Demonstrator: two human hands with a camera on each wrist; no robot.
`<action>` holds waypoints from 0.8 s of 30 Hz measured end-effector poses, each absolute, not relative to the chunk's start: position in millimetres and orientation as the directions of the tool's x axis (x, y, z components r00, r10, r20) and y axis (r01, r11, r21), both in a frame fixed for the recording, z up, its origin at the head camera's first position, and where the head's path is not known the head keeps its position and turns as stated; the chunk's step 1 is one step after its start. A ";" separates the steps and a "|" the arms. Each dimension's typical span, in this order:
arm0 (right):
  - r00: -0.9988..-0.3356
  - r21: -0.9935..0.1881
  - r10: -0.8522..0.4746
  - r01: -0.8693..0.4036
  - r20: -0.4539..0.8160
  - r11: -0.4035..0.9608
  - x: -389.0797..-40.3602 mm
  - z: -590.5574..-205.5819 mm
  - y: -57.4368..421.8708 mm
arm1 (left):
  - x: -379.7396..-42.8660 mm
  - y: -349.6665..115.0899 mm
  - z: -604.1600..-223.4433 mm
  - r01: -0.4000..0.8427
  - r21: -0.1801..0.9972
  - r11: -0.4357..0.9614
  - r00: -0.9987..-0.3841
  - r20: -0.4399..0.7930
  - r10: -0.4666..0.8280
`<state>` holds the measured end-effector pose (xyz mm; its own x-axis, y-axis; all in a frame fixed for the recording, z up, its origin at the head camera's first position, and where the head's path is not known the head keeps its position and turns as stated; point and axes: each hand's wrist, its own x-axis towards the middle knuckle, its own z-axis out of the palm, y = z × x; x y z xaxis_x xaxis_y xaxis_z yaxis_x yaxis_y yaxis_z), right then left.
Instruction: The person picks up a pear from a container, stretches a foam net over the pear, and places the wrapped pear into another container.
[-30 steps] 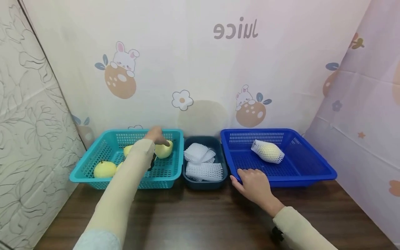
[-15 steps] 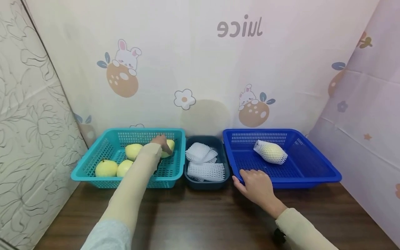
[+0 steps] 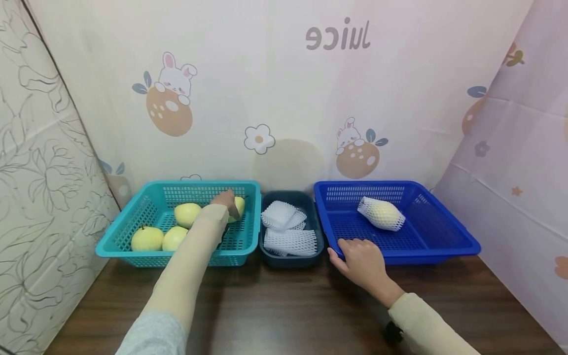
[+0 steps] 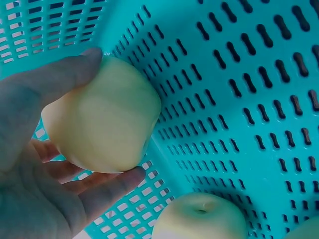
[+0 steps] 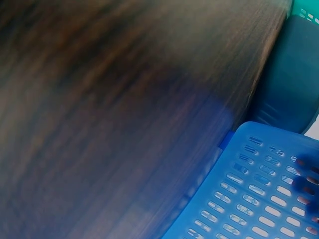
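In the teal basket (image 3: 120,254) at the left, my left hand (image 3: 225,201) grips a pale yellow pear (image 3: 239,204) near the far right corner. The left wrist view shows the thumb over this pear and the fingers curled beneath it. Several other pears (image 3: 147,239) lie loose in the basket. At the right, my right hand (image 3: 363,264) holds the rim of the blue basket (image 3: 426,256) by its near left corner. Fingertips (image 5: 304,184) show dimly through the slots in the right wrist view. One pear in a white foam net (image 3: 382,215) lies inside.
Between the two baskets stands a small dark blue-grey bin (image 3: 290,261) with several white foam net sleeves (image 3: 290,241). All three containers sit on a dark wooden table (image 3: 284,310), in front of a printed curtain (image 3: 284,74).
My left hand has lowered slightly over the far right pear and closed around it. The forearm has shifted right, uncovering other pears. The right hand stays on the blue basket's rim.
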<state>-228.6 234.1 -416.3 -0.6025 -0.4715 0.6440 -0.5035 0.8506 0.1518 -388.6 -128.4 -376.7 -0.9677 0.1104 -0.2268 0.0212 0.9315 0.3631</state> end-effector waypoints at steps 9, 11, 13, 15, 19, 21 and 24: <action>-0.616 0.148 -0.467 -0.495 0.635 0.856 -228.5 -416.3 234.7 | -384.1 -133.5 -368.5 0.056 0.417 0.907 -0.968 -0.201 0.152; -0.620 0.145 -0.466 -0.495 0.631 0.857 -228.2 -416.1 233.9 | -381.2 -136.0 -364.7 0.046 0.435 0.899 -0.969 -0.199 0.146; -0.619 0.144 -0.466 -0.497 0.633 0.856 -228.2 -415.9 233.4 | -378.5 -137.8 -358.5 0.039 0.450 0.892 -0.971 -0.194 0.141; -0.609 0.144 -0.468 -0.503 0.641 0.852 -228.3 -415.8 233.1 | -375.0 -139.4 -350.6 0.038 0.471 0.881 -0.972 -0.188 0.143; -0.586 0.152 -0.473 -0.512 0.658 0.846 -230.1 -416.3 233.2 | -369.1 -139.4 -335.3 0.054 0.536 0.843 -0.977 -0.145 0.154; -0.583 0.154 -0.473 -0.511 0.661 0.846 -231.2 -416.2 233.6 | -366.8 -137.6 -329.3 0.074 0.575 0.815 -0.981 -0.103 0.163; -0.592 0.152 -0.470 -0.506 0.655 0.849 -231.6 -415.6 233.9 | -360.2 -132.9 -321.5 0.103 0.622 0.776 -0.985 -0.045 0.167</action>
<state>-231.6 233.9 -415.6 -0.5921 -0.4702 0.6545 -0.5061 0.8490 0.1521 -360.2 -132.9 -321.5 -0.9850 0.1667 -0.0448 0.1031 0.7762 0.6220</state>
